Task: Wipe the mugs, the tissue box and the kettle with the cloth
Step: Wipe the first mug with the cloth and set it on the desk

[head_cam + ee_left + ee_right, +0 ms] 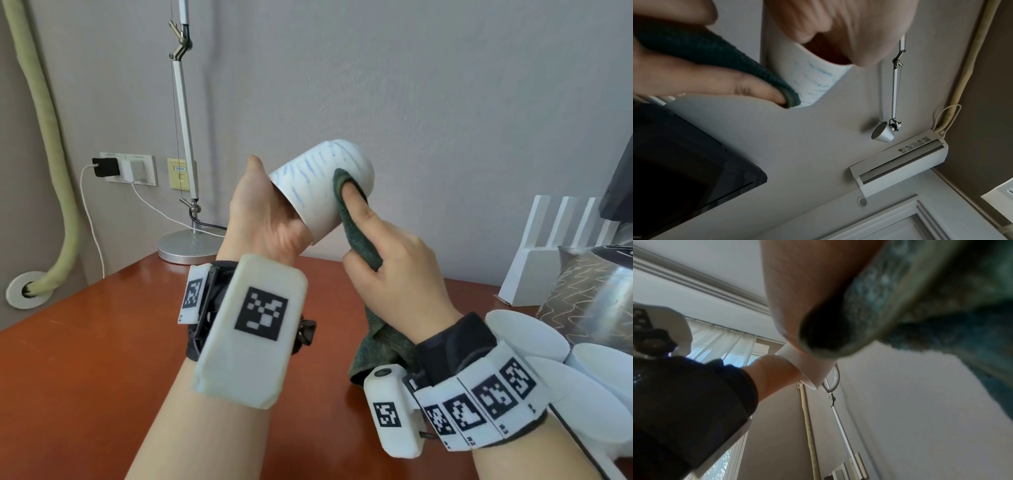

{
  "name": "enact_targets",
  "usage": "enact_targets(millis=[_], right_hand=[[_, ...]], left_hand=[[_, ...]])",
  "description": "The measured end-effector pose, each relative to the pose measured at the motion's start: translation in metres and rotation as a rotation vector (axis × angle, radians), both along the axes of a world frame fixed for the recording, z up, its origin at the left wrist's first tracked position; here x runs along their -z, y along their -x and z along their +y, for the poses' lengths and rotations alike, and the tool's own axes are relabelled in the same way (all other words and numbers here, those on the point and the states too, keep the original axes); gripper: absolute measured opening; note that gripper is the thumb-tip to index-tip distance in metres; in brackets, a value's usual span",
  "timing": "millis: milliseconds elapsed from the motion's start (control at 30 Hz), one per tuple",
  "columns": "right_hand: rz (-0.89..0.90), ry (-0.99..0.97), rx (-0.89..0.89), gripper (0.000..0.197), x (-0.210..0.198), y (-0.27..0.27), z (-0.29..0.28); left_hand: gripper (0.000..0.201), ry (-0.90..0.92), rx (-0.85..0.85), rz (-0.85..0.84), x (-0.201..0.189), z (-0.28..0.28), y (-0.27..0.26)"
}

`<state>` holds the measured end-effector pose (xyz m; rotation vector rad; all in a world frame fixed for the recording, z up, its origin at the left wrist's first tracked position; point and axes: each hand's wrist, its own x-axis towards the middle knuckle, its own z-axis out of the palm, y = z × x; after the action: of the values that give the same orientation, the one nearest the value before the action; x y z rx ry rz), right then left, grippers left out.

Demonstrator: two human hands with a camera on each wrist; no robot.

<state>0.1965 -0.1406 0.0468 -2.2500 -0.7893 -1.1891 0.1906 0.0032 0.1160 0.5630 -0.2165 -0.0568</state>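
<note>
Both hands are raised above the red-brown desk (102, 359), working one mug between them. The left hand (263, 219) holds the white mug (322, 185) from its open end, fingers apparently tucked inside the rim, so the mug lies tilted with its mouth toward the left wrist and its closed base pointing up and away to the right. The right hand (394, 267) grips the dark green cloth (359, 240), its index finger straight and pressing a fold of cloth against the mug's side near the base; the rest of the cloth trails down past the wrist.

Because the mug's long axis runs from left palm toward upper right, the cloth hand sits at the far end, and the left hand is best placed to turn the mug under it.

A patterned metal kettle (589, 301) stands to the right, nearer the right hand. Behind it stands a white slotted rack (534, 260), and a lamp base (188, 245) sits at the desk's back left.
</note>
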Motion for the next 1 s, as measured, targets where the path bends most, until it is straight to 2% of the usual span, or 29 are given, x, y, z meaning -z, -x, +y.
enact_targets(millis=[133,367,567,700,833,1000], right_hand=[[0.007,-0.043,0.036,0.078,-0.006,-0.001,-0.007],[0.039,-0.007,0.033,0.080,0.003,-0.003,-0.002],[-0.006,-0.025,0.040,0.078,0.000,-0.004,-0.005],[0.084,-0.083,0.067,0.085,-0.001,-0.003,-0.008],[0.086,0.022,0.015,0.084,0.008,-0.002,0.003],[0.040,0.063,0.022,0.077,0.005,0.000,0.002]], left_hand=[[0.081,-0.091,0.016,-0.012,-0.001,-0.006,0.002],[0.075,0.040,-0.026,-0.001,0.002,0.004,-0.006],[0.081,-0.034,0.091,0.021,0.005,-0.010,-0.008],[0.077,0.010,0.070,0.041,0.008,-0.004,-0.019],[0.075,0.101,0.084,0.053,0.009,0.006,-0.023],[0.078,0.047,0.152,0.058,0.010,0.000,-0.015]])
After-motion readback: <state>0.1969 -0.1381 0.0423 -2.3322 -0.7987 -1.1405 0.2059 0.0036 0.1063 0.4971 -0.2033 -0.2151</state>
